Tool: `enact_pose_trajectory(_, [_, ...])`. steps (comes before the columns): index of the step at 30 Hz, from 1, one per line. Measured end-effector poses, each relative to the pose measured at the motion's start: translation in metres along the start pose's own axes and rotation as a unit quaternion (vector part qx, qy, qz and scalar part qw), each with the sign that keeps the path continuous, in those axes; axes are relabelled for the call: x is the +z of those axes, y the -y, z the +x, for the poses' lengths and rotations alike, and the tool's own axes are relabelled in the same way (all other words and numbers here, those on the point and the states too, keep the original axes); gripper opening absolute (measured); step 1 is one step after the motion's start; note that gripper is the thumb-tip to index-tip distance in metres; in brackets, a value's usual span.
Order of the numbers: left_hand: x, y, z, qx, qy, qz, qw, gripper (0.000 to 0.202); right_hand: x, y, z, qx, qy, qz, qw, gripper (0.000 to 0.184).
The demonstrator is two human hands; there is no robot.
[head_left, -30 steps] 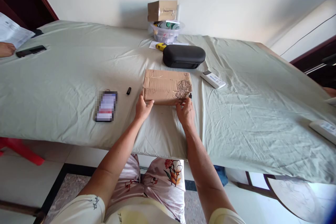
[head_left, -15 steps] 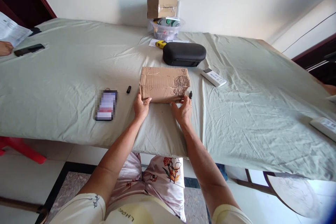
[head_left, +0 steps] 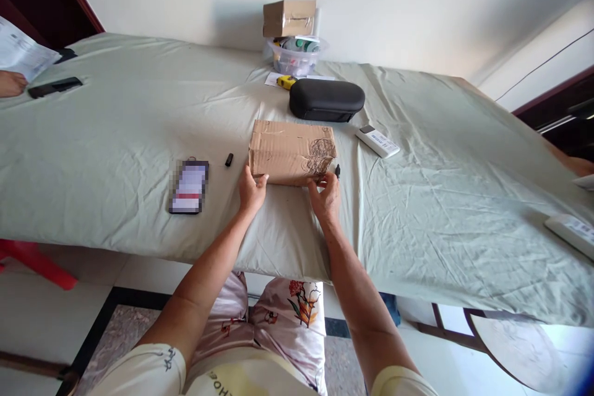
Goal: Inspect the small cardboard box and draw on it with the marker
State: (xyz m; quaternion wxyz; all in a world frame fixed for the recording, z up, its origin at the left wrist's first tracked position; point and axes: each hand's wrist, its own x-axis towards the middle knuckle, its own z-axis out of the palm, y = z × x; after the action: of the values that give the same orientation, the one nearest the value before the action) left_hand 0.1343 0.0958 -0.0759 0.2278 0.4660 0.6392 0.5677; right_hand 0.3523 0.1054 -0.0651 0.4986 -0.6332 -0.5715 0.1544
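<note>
At frame centre, left hand (head_left: 252,190) fingers (head_left: 261,180) clasp the near left corner of the cardboard box (head_left: 291,150); right hand (head_left: 326,197) fingers curl against its near right corner, grip unclear, black marker (head_left: 337,169) just beside. Box lies flat on the green-sheeted bench (head_left: 116,111); phone (head_left: 189,187) lower left, black case (head_left: 327,99) above.

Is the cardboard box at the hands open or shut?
Shut. The cardboard box shows a flat, closed top, with no flap raised.
</note>
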Motion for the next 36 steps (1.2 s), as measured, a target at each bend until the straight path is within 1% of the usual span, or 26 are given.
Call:
enact_pose_trajectory(2, [0.001, -0.003, -0.001, -0.002, 0.007, -0.001, 1.000, 0.055, -0.006, 0.004, 0.002, 0.004, 0.006, 0.005, 1.000, 0.043])
enact_pose_trajectory(6, [-0.002, -0.013, -0.004, 0.000, 0.003, -0.015, 1.000, 0.061, -0.018, 0.014, 0.004, -0.019, -0.001, 0.019, 1.000, 0.055])
enact_pose_trajectory(9, [-0.008, -0.022, -0.007, 0.032, 0.007, -0.053, 0.998, 0.062, -0.024, 0.020, 0.004, -0.023, 0.000, 0.039, 0.999, 0.064])
enact_pose_trajectory(12, [-0.012, -0.026, -0.008, 0.060, 0.013, -0.073, 0.995, 0.063, -0.026, 0.023, 0.005, -0.020, 0.004, 0.055, 0.998, 0.067])
enact_pose_trajectory(16, [-0.012, -0.022, -0.005, 0.050, 0.000, -0.061, 0.997, 0.063, -0.024, 0.019, 0.008, -0.018, 0.016, 0.078, 0.997, 0.059])
enact_pose_trajectory(20, [-0.009, -0.014, -0.001, 0.043, 0.009, -0.055, 0.998, 0.053, -0.020, 0.010, 0.010, -0.011, 0.040, 0.094, 0.995, 0.041])
enact_pose_trajectory(22, [-0.008, -0.011, 0.000, 0.038, 0.017, -0.058, 0.997, 0.048, -0.017, 0.006, 0.010, -0.005, 0.050, 0.083, 0.995, 0.031])
enact_pose_trajectory(24, [-0.007, -0.008, 0.001, 0.030, 0.018, -0.056, 0.998, 0.046, -0.015, 0.002, 0.010, -0.002, 0.060, 0.054, 0.997, 0.023])
enact_pose_trajectory(29, [-0.003, -0.002, 0.003, 0.013, -0.009, -0.014, 1.000, 0.056, -0.012, -0.006, 0.009, -0.019, 0.088, -0.012, 0.996, 0.021])
enact_pose_trajectory(33, [-0.003, -0.001, 0.003, 0.025, -0.009, -0.001, 1.000, 0.050, -0.011, -0.008, 0.010, -0.034, 0.077, -0.017, 0.996, 0.021])
enact_pose_trajectory(36, [-0.004, -0.003, 0.003, 0.035, -0.018, -0.011, 0.999, 0.046, -0.011, -0.004, 0.010, -0.043, 0.068, 0.001, 0.997, 0.020])
